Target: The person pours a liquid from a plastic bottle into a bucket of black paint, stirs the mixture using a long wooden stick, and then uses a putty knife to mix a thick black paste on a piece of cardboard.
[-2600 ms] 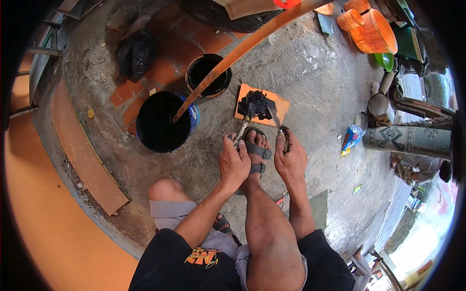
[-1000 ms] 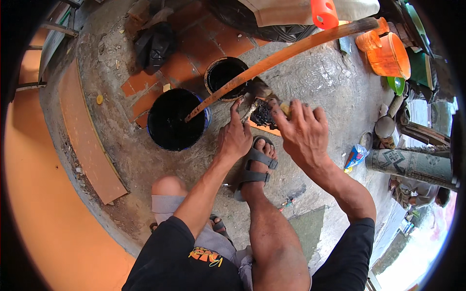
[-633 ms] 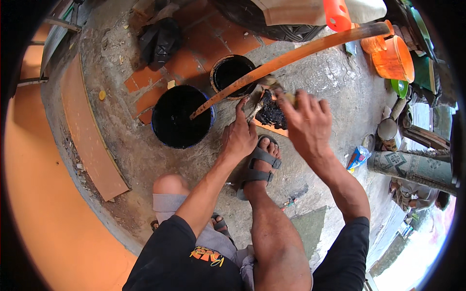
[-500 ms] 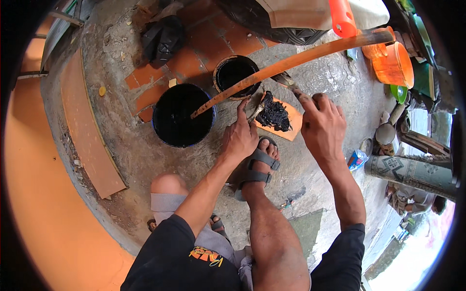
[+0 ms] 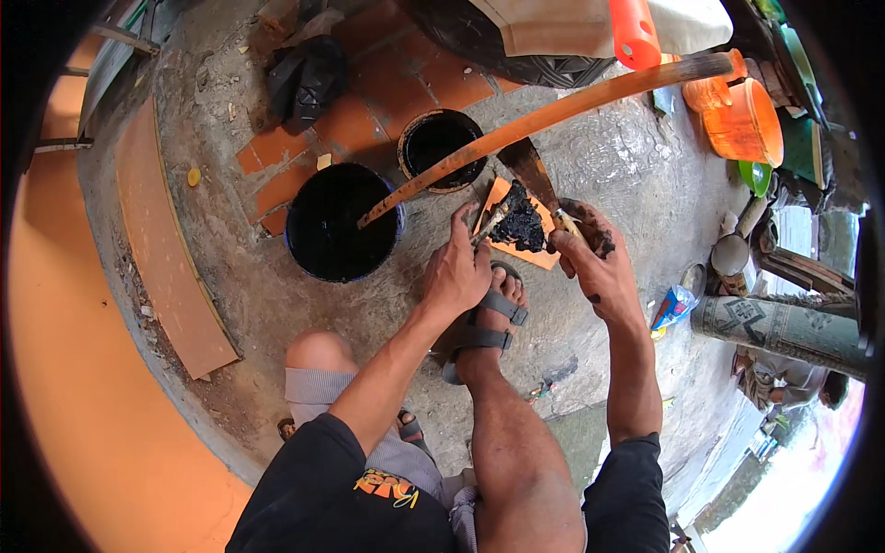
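My left hand (image 5: pixel 459 272) grips a thin, paste-smeared tool (image 5: pixel 490 224) that reaches onto black paste (image 5: pixel 524 226) piled on an orange board (image 5: pixel 539 258). In my right hand (image 5: pixel 599 272) is a broad, dirty scraper (image 5: pixel 527 173) by its pale handle, its blade angled up over the board's far edge; my fingertips are blackened. The board lies on concrete just beyond my sandalled foot (image 5: pixel 493 332). Left of it stand a large blue bucket (image 5: pixel 318 244) of black substance and a smaller dark bucket (image 5: pixel 429 138). A long orange strip (image 5: pixel 590 97) slants out of the larger bucket.
Orange buckets (image 5: pixel 742 124), a green bowl (image 5: pixel 754 180), a red plastic cylinder (image 5: pixel 634 37) and a patterned roll (image 5: pixel 784 327) lie right and behind. Another person (image 5: pixel 793 387) crouches far right. Black plastic (image 5: pixel 304 83) sits upper left; a long board (image 5: pixel 171 258) runs beside the orange wall.
My hands moved up and forward from their earlier low position. In the last half second my right hand turned with the scraper and shifted slightly down, its blade now standing out above the board.
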A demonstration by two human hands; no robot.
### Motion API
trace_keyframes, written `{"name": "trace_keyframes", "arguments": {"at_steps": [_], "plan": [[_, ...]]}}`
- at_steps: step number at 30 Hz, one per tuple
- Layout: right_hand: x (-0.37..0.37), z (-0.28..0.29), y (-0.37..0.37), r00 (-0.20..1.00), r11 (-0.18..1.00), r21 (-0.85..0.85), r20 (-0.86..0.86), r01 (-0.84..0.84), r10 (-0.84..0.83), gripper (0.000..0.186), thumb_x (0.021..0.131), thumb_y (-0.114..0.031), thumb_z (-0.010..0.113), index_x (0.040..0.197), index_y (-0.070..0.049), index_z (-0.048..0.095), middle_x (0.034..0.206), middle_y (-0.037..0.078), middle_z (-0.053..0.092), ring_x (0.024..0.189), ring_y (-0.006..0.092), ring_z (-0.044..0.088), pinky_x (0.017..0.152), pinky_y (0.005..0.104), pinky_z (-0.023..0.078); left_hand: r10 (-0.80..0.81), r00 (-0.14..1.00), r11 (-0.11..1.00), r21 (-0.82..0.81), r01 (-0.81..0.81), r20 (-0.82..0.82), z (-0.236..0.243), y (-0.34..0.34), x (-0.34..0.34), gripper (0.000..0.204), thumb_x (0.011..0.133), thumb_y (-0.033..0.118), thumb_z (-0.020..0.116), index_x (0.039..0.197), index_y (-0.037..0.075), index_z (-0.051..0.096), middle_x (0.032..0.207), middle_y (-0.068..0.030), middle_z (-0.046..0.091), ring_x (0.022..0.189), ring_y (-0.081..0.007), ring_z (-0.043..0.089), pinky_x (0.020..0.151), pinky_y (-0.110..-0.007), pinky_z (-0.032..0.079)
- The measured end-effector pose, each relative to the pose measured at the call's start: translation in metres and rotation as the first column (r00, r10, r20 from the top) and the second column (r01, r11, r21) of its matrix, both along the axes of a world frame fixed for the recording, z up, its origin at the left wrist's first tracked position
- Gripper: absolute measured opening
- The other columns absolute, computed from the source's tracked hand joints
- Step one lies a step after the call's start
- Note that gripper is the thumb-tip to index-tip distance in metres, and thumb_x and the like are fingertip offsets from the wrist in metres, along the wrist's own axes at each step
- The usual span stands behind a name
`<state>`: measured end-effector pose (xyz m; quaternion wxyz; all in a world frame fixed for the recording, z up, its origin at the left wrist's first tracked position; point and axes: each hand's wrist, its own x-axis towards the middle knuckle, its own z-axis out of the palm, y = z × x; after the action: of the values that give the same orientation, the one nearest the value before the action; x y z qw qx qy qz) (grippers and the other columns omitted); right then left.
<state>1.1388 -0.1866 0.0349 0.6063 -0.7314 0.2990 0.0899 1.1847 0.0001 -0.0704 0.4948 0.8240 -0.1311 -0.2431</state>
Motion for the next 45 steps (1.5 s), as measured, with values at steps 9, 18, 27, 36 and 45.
{"name": "trace_keyframes", "arguments": {"at_steps": [9,18,27,36,45], "plan": [[-0.052,-0.044,-0.029,0.987,0.976,-0.144,0.028,0.161,-0.159,0.027,0.095,-0.021,0.058,0.110,0.001,0.061,0.079,0.002,0.061,0.066,0.0069,0.050,0.059,0.0233,0.042,0.015,0.996,0.997,0.077,-0.008,-0.093,0.004,0.004,-0.020,0.035,0.094,0.019,0.051,0.121,-0.003,0.045,0.118,-0.0283,0.058,0.110,-0.0458,0.056,0.092,-0.048,0.045],[-0.087,-0.116,-0.035,0.996,0.902,-0.425,0.069,0.076,-0.052,0.024,0.087,-0.015,0.066,0.109,-0.005,0.065,0.105,0.014,0.067,0.097,0.0270,0.065,0.085,0.0354,0.047,0.145,0.977,0.988,0.078,-0.134,-0.156,0.012,0.023,-0.040,0.041,0.095,0.022,0.052,0.121,-0.009,0.045,0.122,-0.0325,0.055,0.114,-0.0457,0.054,0.095,-0.046,0.043],[-0.092,-0.161,-0.028,0.939,0.473,-0.872,0.050,-0.125,0.341,0.030,0.081,-0.018,0.071,0.110,-0.014,0.063,0.106,0.005,0.065,0.099,0.0241,0.061,0.087,0.0372,0.040,0.145,0.976,0.984,-0.083,-0.160,-0.160,-0.005,0.021,-0.055,0.035,0.099,0.027,0.050,0.116,-0.004,0.048,0.099,-0.0173,0.061,0.087,-0.0245,0.059,0.078,-0.037,0.047],[-0.084,-0.115,0.018,0.986,0.912,-0.390,0.148,0.127,-0.074,0.028,0.097,-0.026,0.057,0.107,-0.001,0.063,0.084,0.011,0.065,0.076,0.0186,0.060,0.069,0.0327,0.046,-0.034,0.619,0.872,-0.326,-0.365,-0.785,0.006,0.012,-0.057,0.026,0.105,0.029,0.040,0.092,0.008,0.047,0.075,0.0003,0.047,0.062,-0.0045,0.038,0.054,-0.022,0.033],[-0.061,-0.060,0.067,0.986,0.943,0.294,0.014,0.157,-0.169,0.033,0.100,-0.030,0.053,0.100,0.001,0.062,0.088,0.002,0.062,0.081,0.0093,0.054,0.075,0.0257,0.045,-0.155,0.639,0.856,-0.425,-0.293,-0.753,0.006,0.012,-0.069,0.030,0.106,0.031,0.037,0.120,0.009,0.051,0.089,0.0020,0.049,0.078,-0.0073,0.050,0.073,-0.025,0.050]]}}
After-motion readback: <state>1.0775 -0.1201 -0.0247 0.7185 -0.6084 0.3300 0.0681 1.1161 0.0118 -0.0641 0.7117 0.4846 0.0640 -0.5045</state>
